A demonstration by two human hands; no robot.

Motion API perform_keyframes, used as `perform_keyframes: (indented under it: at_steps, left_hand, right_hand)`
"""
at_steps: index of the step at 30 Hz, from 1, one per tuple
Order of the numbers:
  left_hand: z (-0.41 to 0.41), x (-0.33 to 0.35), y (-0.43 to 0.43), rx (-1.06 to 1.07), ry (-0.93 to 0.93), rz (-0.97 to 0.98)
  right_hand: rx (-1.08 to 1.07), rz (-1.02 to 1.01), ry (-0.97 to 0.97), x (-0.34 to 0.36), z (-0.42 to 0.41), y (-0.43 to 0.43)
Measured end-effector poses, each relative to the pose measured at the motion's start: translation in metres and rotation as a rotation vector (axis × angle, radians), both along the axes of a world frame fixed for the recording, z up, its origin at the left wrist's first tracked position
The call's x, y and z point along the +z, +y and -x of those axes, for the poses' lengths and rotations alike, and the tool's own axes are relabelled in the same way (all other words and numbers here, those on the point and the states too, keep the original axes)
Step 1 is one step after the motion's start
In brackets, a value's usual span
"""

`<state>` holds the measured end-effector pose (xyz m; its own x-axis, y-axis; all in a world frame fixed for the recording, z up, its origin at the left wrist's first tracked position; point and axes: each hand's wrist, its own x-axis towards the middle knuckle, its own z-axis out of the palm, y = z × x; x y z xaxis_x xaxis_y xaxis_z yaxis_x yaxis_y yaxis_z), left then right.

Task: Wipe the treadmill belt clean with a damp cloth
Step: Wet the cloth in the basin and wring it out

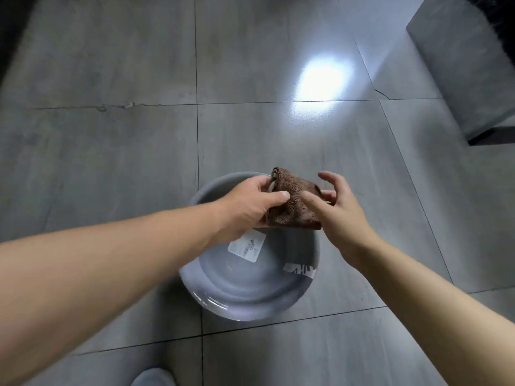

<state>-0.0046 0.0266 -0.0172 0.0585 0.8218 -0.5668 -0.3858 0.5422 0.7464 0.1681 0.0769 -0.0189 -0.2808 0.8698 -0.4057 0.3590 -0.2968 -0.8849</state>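
Left fingers (281,196) clenched on the cloth (295,210), thumb on top, the rest curled under its left edge. Right fingers (309,200): thumb laid across the cloth, one finger lifted clear, others behind the right edge. Can't tell if that is a real pinch or just a touch. Left hand (245,210) carries the load; right hand (342,218) looks like it is only helping.

The cloth is brown and folded thick, held in the air above the far side of the basin (250,316), which sits on the floor (111,149). Can't tell if there is water in the basin. Treadmill not in view.

Risks:
- The loose right-hand hold could let the fold fall open or one end drop.
- A sopping cloth carried off would drip on the glossy tiles, making a slip hazard near the foot (152,377).
- Too much water could reach the belt and the parts under it.
- Wringing off-centre would splash past the rim.
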Motion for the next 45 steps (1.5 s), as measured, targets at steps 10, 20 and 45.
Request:
perform_keyframes:
  at_steps: [10,20,45]
  left_hand:
    - [0.029,-0.049,-0.059,0.079,0.555,0.091]
    - [0.031,-0.082,-0.058,-0.249,0.934,0.174]
    - [0.057,-0.045,-0.072,-0.356,0.805,0.026]
  right_hand:
    - [0.032,0.305,0.09,-0.035,0.039,-0.051]
    - [0.331,-0.064,-0.377,-0.095,0.056,-0.05]
    - [0.502,0.221,-0.047,-0.047,0.044,-0.033]
